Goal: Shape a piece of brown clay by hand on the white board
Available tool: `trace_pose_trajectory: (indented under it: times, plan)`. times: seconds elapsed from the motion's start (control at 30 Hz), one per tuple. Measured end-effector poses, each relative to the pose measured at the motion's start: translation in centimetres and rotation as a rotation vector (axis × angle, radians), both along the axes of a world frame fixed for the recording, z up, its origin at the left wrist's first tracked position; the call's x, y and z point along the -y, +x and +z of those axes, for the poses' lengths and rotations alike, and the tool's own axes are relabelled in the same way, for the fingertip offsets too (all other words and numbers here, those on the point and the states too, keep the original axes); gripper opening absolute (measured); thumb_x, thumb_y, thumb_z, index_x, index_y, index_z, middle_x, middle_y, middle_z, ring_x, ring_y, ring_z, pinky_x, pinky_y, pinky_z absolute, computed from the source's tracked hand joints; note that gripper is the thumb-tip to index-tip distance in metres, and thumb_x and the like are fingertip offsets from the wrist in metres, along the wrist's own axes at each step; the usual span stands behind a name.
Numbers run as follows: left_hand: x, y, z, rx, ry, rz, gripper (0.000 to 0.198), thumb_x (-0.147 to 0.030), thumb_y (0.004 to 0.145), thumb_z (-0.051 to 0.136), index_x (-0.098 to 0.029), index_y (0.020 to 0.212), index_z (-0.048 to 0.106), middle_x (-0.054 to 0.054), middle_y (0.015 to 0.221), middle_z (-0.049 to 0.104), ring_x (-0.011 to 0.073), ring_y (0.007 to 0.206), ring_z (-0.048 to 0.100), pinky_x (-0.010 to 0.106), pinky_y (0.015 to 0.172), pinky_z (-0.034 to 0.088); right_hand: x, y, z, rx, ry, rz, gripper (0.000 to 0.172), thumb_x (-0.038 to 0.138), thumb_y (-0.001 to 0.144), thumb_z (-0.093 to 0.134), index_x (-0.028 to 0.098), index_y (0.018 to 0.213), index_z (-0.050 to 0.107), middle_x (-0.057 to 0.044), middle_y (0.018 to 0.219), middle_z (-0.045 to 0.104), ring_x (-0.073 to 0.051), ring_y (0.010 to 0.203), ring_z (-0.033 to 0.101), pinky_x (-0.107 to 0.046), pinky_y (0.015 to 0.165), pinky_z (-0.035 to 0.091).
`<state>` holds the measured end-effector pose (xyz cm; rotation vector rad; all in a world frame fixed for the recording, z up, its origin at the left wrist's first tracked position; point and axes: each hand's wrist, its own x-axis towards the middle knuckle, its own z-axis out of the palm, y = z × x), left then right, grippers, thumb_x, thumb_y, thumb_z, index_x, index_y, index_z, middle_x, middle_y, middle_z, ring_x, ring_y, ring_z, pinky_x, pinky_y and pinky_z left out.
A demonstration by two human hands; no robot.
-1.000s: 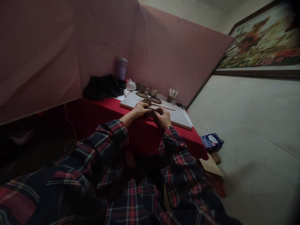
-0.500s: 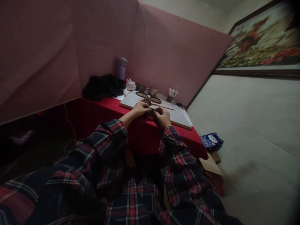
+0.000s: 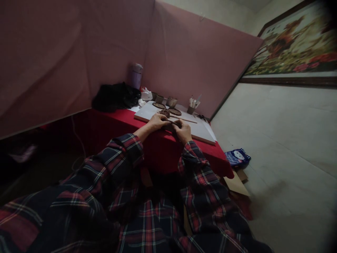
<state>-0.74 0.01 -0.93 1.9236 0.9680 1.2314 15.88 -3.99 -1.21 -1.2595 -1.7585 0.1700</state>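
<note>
Both my hands meet at the near edge of a white board [image 3: 147, 113]. My left hand [image 3: 157, 122] and my right hand [image 3: 183, 130] pinch a brown piece of clay [image 3: 171, 123] between them, its upper edge showing as a thin dark strip. The fingers hide most of its shape. Just beyond my left hand lies a rough brown lump of clay [image 3: 164, 112]. Two flat brown discs, one at the back [image 3: 159, 105] and one nearer [image 3: 174, 111], rest on the board. A thin brown stick or coil [image 3: 185, 120] lies beyond my right hand.
Small cups [image 3: 172, 102] stand behind the board, with a holder of tools [image 3: 193, 104] to their right. A black bag [image 3: 116, 97] and a purple bottle [image 3: 136, 76] occupy the left. The red cloth [image 3: 158, 151] hangs over the table's front. Pink sheeting [image 3: 189, 63] encloses the back.
My hands stay almost in place on the piece of clay, with only slight finger movement. The view has shifted very slightly.
</note>
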Motion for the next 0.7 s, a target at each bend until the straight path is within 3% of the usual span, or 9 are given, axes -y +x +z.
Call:
trace_pose_trajectory:
  times: [0.47,0.7]
  plan:
    - [0.01,0.07,-0.01,-0.046,0.012,0.036,0.022,-0.03,0.069,0.066,-0.009,0.075,0.07,0.003,0.064,0.063,0.0111,0.056,0.052,0.024,0.054,0.039,0.08,0.04,0.01,0.018,0.009,-0.016,0.017,0.037,0.077,0.058,0.022,0.083,0.064,-0.002,0.081,0.068,-0.019,0.078,0.061,-0.032,0.078,0.048]
    - [-0.27,0.07,-0.36,0.004,0.023,-0.006,0.025,-0.033,0.069,0.066,-0.01,0.077,0.07,0.002,0.064,0.063,0.0093,0.054,0.049,0.023,0.052,0.037,0.18,0.01,0.13,0.019,0.01,-0.014,0.017,0.037,0.077,0.058,0.022,0.083,0.064,-0.002,0.081,0.069,-0.019,0.077,0.061,-0.032,0.077,0.047]
